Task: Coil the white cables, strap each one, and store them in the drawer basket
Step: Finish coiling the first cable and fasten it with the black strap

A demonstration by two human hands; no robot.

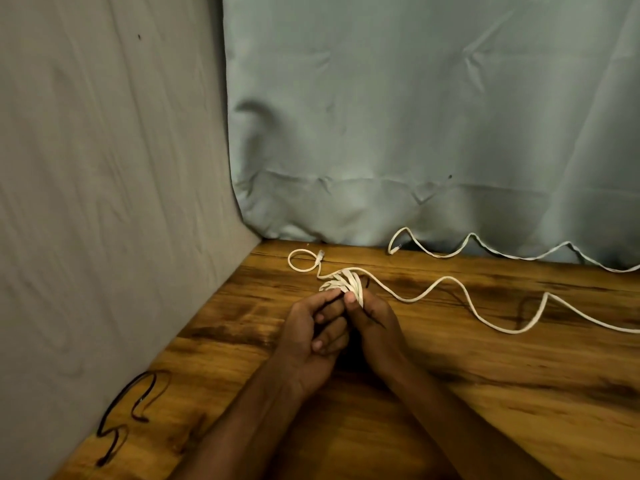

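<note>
Small bundle of white cable loops (pixel 341 282) gathered on the wooden table (pixel 485 393), pinched at its near end by the right hand (pixel 375 327), thumb and fingers curled round the turns. Left hand (pixel 311 337) just left of the bundle, palm up, fingers loosely bent, fingertips touching the loops but, as far as can be told, gripping nothing. From the bundle, uncoiled slack (pixel 460 292) running rightward in waves toward the right table edge, long axis roughly left to right, so on the right hand's side and nearer that arm. Short tail with a plug (pixel 320 255) curling behind and left of the bundle. Second white cable (pixel 485 249) farther back and right of the bundle, along the foot of the grey curtain (pixel 415 116), untouched. Dark cord (pixel 128 410) well left and nearer than the bundle, beside the wall. Next turn likely drawn in from the right. No strap or drawer basket in view.
</note>
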